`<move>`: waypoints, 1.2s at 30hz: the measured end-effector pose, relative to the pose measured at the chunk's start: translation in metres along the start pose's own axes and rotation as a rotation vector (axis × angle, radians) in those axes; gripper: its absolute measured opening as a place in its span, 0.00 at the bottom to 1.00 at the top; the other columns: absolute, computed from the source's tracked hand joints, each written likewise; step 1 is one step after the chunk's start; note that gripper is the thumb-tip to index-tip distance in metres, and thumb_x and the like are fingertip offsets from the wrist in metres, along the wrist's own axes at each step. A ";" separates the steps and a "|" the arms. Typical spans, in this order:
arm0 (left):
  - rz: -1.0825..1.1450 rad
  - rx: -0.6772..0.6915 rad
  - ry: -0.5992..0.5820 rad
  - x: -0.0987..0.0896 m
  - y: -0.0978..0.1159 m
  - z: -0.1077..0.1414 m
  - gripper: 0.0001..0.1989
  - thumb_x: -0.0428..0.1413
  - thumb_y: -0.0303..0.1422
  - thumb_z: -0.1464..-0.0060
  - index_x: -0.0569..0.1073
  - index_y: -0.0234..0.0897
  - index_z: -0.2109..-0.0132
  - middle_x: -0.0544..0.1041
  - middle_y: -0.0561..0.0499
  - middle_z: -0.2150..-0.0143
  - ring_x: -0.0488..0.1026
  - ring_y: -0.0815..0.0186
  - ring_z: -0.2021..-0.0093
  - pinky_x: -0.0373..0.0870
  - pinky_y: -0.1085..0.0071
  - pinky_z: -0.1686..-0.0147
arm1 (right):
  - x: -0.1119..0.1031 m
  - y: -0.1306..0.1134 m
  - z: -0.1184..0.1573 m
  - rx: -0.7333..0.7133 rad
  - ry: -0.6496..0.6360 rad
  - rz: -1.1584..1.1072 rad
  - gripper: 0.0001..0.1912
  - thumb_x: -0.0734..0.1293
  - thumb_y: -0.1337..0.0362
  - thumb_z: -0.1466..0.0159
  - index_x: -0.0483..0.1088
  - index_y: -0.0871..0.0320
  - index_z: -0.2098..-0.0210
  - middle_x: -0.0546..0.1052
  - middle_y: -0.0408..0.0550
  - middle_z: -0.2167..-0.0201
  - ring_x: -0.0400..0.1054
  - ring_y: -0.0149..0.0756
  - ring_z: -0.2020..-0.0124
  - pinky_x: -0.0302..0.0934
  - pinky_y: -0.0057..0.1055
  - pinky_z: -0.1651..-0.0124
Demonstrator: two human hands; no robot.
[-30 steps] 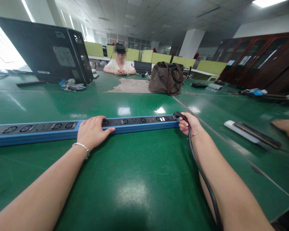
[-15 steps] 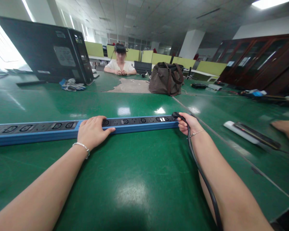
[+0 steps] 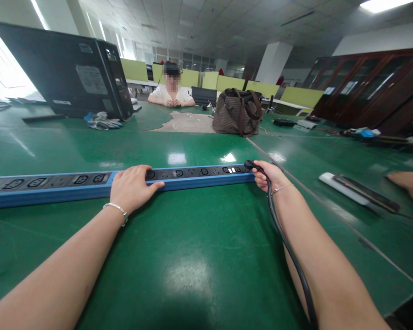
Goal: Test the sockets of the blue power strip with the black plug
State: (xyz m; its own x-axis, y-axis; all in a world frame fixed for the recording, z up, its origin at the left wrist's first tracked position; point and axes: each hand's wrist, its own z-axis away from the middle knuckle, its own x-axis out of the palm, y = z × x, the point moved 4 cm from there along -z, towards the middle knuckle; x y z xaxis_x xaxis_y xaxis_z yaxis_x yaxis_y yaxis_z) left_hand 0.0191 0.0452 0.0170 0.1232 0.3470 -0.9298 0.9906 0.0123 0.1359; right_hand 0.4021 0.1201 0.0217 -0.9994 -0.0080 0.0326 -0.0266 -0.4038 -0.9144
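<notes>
A long blue power strip (image 3: 206, 180) with a black socket face lies across the green table. My left hand (image 3: 132, 187) is wrapped over the strip near its middle, fingers on the far side and thumb along the near side. At the strip's right end, my right hand (image 3: 269, 176) pinches a black plug (image 3: 249, 164). The plug is at the last sockets; whether it is seated in one cannot be made out. From it a black cable (image 3: 285, 238) runs down along my right forearm towards the bottom edge.
Across the green table (image 3: 179, 256) sits a person (image 3: 172, 94), hands together. A black computer case (image 3: 72, 73) and gloves (image 3: 103, 121) are at back left, a brown bag (image 3: 237, 112) at back centre. On the right are a white-and-black bar (image 3: 361, 190) and another person's hand (image 3: 409, 183).
</notes>
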 end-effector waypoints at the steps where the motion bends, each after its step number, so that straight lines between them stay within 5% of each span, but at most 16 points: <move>1: 0.001 0.001 0.000 0.000 0.000 0.000 0.31 0.48 0.54 0.52 0.67 0.37 0.48 0.73 0.41 0.50 0.67 0.51 0.48 0.59 0.57 0.49 | 0.001 0.000 0.001 0.006 0.005 0.011 0.18 0.53 0.58 0.35 0.56 0.56 0.79 0.50 0.34 0.97 0.41 0.23 0.95 0.35 0.21 0.91; 36: -0.005 -0.004 -0.001 -0.001 0.001 0.001 0.31 0.48 0.54 0.51 0.67 0.36 0.48 0.73 0.40 0.50 0.68 0.51 0.48 0.60 0.56 0.50 | 0.000 0.005 0.004 -0.004 0.093 0.135 0.19 0.55 0.57 0.34 0.58 0.56 0.80 0.52 0.35 0.96 0.43 0.23 0.94 0.36 0.21 0.91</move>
State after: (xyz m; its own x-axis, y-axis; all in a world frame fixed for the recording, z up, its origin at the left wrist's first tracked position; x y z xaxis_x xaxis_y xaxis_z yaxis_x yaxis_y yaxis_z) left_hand 0.0201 0.0443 0.0176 0.1182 0.3462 -0.9307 0.9910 0.0178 0.1325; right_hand 0.4021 0.1142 0.0184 -0.9916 0.0226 -0.1277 0.1081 -0.4008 -0.9098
